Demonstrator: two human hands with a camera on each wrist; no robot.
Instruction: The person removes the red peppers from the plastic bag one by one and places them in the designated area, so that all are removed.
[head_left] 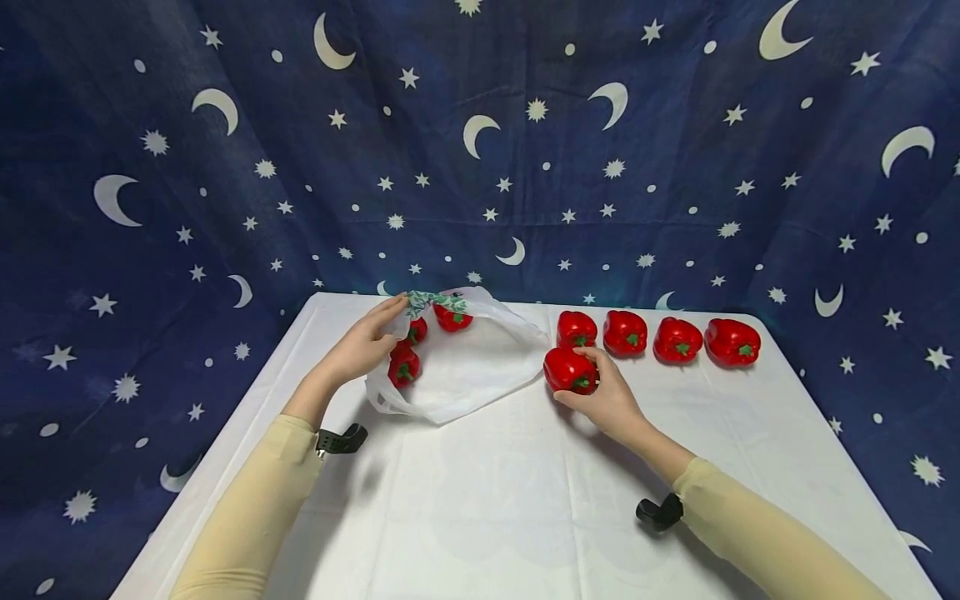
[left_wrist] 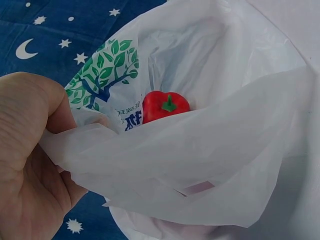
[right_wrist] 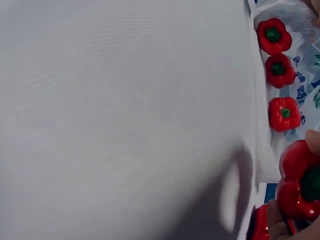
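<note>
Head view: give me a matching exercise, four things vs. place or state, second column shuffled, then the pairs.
Things:
1. left hand
2. right hand
3. plastic bag
4. row of four peppers

Places or states:
A. lined up on the table, right of the bag, untouched
B. grips a red pepper just right of the bag
C. lies on the table with its mouth held open, three peppers inside
D. pinches the bag's rim and lifts it

Pairs: 1-D, 2-B, 3-C, 4-A
</note>
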